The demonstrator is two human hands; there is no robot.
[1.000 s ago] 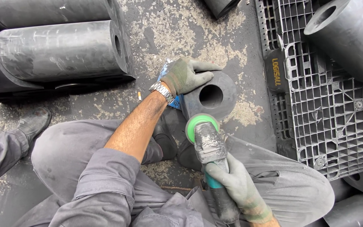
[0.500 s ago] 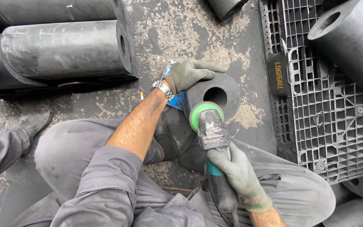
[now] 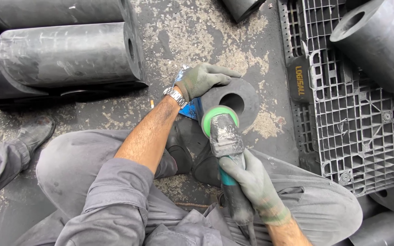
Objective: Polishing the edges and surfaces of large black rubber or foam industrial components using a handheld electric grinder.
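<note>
A person sits on the concrete floor (image 3: pixel 197 36) with knees spread, and between the knees lies a short black rubber cylinder (image 3: pixel 247 98) with a round bore through its middle, its flat end face turned up toward the camera. The left hand (image 3: pixel 201 79), in a grey-green glove with a metal wristwatch (image 3: pixel 175 96) just behind it, lies spread over the cylinder's upper left edge and presses it down. The right hand (image 3: pixel 251 182), gloved too, is wrapped tight round the body of an angle grinder (image 3: pixel 226 141), whose green-guarded head rests at the near rim of the cylinder, just below the bore. A scrap of blue sheet (image 3: pixel 188 109) shows beside the cylinder, under the left wrist.

Judging by this, the grinding of the near rim is under way: the end face looks smooth and even, but whether the rim under the guard is finished cannot be told, and no sparks or dust show.

Left of the cylinder lie longer black rubber rolls (image 3: pixel 69 54); right of it stands a grey plastic pallet (image 3: pixel 352 123) carrying another roll (image 3: pixel 379 41). Another person's boot (image 3: pixel 35 132) and sleeve show at far left.
</note>
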